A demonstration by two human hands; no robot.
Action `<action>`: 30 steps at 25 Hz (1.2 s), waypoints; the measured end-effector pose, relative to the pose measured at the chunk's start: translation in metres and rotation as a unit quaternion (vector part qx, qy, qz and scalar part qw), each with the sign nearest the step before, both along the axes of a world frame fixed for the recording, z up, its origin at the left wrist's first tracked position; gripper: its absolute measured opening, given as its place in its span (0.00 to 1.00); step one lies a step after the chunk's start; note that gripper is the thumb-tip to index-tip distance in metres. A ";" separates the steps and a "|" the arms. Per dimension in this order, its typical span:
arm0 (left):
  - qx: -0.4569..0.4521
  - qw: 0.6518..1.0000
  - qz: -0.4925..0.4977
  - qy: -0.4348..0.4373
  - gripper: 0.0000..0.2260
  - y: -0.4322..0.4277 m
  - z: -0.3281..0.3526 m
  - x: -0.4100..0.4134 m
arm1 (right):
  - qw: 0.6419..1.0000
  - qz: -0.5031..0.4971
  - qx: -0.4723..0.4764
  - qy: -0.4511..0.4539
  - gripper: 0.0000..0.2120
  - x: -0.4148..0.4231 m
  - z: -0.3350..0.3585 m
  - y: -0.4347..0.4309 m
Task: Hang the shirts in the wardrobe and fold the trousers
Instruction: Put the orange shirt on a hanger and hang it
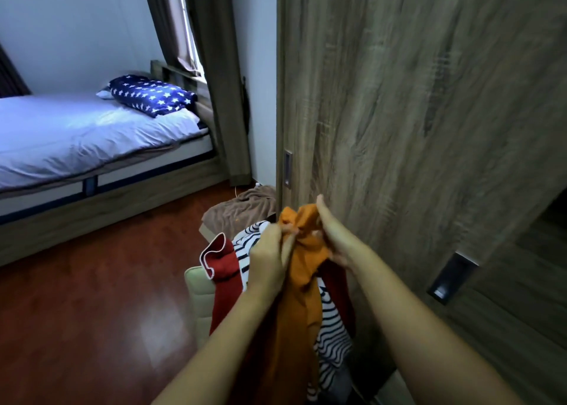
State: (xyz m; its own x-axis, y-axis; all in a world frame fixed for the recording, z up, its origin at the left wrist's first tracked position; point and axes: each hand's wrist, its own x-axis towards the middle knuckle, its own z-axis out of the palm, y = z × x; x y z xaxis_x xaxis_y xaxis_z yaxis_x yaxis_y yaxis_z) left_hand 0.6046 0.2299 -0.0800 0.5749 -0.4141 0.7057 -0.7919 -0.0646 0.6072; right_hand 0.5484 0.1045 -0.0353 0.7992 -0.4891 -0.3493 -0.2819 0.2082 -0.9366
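An orange garment (303, 260) hangs bunched between both hands in front of the wooden wardrobe door (414, 113). My left hand (270, 257) pinches its upper edge from the left. My right hand (334, 239) grips the same bunch from the right, thumb up. Under it lies a pile with a red garment (224, 279) edged in white and a black-and-white striped one (333, 334). The pile rests on a beige seat or box (196, 294). Which kind of garment the orange one is, I cannot tell.
A bed (76, 141) with a white sheet and a star-patterned blue pillow (152, 95) stands at the left. A brown cloth (242, 210) lies on the red-brown floor (101, 297) by the wardrobe corner. Curtains (214, 67) hang behind. A recessed handle (453, 277) sits in the door at right.
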 end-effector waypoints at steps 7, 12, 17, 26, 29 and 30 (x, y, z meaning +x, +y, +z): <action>-0.071 0.991 -0.109 -0.043 0.16 -0.014 0.013 -0.106 | 0.988 -0.059 -0.099 -0.101 0.07 -0.108 0.048 -0.020; -0.105 0.940 -0.216 0.244 0.26 -0.048 0.058 -0.164 | 0.955 -0.140 -0.150 -0.216 0.08 -0.197 0.091 -0.028; 0.031 0.941 -0.301 0.154 0.16 -0.082 0.093 -0.210 | 0.884 -0.218 -0.380 -0.163 0.09 -0.280 0.119 -0.051; 0.316 0.874 -0.365 -0.051 0.04 -0.106 0.139 -0.227 | 0.778 -0.367 -0.505 -0.076 0.12 -0.404 0.133 -0.077; 0.166 0.939 -0.298 0.036 0.05 -0.120 0.138 -0.225 | 0.758 -0.398 -0.514 -0.051 0.09 -0.443 0.128 -0.089; 0.115 0.953 -0.269 0.079 0.08 -0.126 0.137 -0.221 | 0.748 -0.416 -0.515 -0.039 0.09 -0.458 0.127 -0.093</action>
